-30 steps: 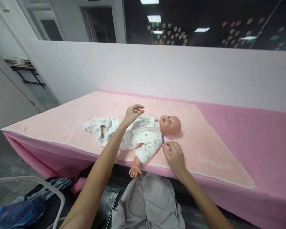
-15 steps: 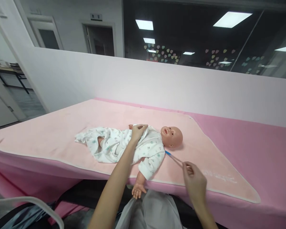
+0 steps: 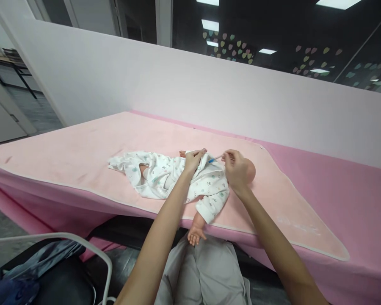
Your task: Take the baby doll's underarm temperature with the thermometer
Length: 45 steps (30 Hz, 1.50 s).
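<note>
A baby doll in a white printed outfit lies on its back on a peach mat, head to the right. My left hand rests at the doll's chest, its fingers closed on the outfit's front edge. Over the doll's upper chest, my right hand pinches a thin pale stick with a blue tip, which looks like a thermometer. The blue end points left toward the outfit's neckline, close to my left fingers. Most of the doll's face is hidden behind my right hand.
The mat lies over a pink cloth on the table, against a white low wall. The doll's near arm hangs over the table's front edge above my lap. A black chair with a pale curved rail stands at lower left.
My right hand has moved up and left with the stick, from beside the doll's shoulder to over its chest. My left hand keeps its hold on the outfit. The view has tilted down.
</note>
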Tool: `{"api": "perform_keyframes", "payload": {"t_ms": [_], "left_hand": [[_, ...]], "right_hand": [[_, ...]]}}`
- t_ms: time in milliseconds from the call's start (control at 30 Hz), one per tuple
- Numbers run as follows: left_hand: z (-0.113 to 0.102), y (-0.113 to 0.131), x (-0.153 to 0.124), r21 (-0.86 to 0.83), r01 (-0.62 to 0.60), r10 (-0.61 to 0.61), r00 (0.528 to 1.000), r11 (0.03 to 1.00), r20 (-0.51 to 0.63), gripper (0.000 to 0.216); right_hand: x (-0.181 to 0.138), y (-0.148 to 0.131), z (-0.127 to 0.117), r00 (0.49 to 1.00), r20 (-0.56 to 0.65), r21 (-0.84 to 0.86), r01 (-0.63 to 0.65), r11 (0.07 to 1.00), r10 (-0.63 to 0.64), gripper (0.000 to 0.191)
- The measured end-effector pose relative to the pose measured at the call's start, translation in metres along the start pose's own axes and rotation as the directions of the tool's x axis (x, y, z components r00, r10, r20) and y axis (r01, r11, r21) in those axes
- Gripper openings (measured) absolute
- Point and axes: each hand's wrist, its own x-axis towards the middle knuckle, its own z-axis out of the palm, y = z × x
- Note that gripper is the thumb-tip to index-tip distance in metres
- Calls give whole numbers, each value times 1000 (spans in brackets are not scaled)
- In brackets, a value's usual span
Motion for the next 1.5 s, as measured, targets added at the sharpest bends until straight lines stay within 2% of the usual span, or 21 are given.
{"api": "perform_keyframes", "payload": {"t_ms": [67,133,200,267,367,433,533,633,700,767,867,1000,1167,1367,1433,1500], "left_hand": [[0,-1,1,-31,-3,2,1000,1000,-16,31],[0,-3,1,-30,-18,17,999,999,-41,29],[0,-6,0,-9,-39,39,998,999,-55,29],[0,-9,-2,32,-73,74,997,997,-22,30],[2,-5,-1,233,-125,93,985,964,142,34],[3,4,7,479,-202,80,962,854,262,42],[8,18,30,784,-282,97,957,553,275,55],[12,17,53,905,-230,77,973,357,217,51],[12,7,61,940,-239,-32,967,246,254,46],[11,-5,63,943,-286,-156,937,168,312,43],[5,-16,60,928,-341,-205,907,149,367,44],[-1,-15,56,920,-364,-137,914,145,382,48],[-6,-11,45,925,-364,-49,927,111,371,47],[-15,-13,29,923,-325,-10,943,205,334,44],[-17,-14,27,914,-331,14,941,236,337,46],[-18,-15,27,912,-322,15,944,255,329,48]], "right_hand": [[5,16,32,985,171,-77,33,996,-20,19],[6,31,54,957,292,-144,40,989,3,19],[4,40,65,944,328,-189,32,981,33,20],[1,44,68,943,327,-224,21,974,55,21],[-2,43,67,939,327,-296,-2,955,103,24],[-4,40,68,938,322,-323,-17,946,127,26],[-5,38,70,942,316,-310,-9,951,112,26],[-7,38,72,947,302,-297,-17,955,110,26],[-9,39,72,951,290,-277,-27,961,110,27],[-11,39,71,954,285,-244,-26,969,97,27],[-12,38,69,953,290,-219,-22,976,87,27],[-10,37,68,939,331,-256,-10,967,98,29],[-6,39,65,897,440,-337,119,934,44,32],[-10,37,42,792,589,-346,426,836,-160,28],[-11,38,28,755,603,-304,517,800,-259,26],[-9,43,11,757,562,-261,544,797,-333,27]]}}
